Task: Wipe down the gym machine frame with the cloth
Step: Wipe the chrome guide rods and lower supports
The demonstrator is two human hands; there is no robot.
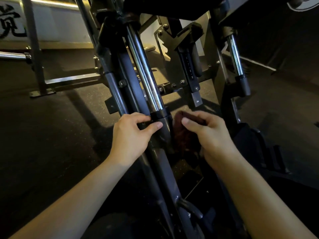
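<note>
Wiping seems mid-way, low on the frame [163, 171]. The left hand [131, 133] has its grip curled round the dark collar [161, 116] under the chrome rod [145, 71]. The right hand [210, 135] pinches the dark red cloth [183, 135] at the collar's 3 o'clock. Next, probably, it should press the cloth on and slide it along the tube

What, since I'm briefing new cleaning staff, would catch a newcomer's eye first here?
The two bare hands at centre: the left hand grips the black collar at the foot of a shiny chrome rod, while the right hand holds a dark reddish cloth just beside it. The rod slants up the middle, catching the light against dim surroundings.
</note>
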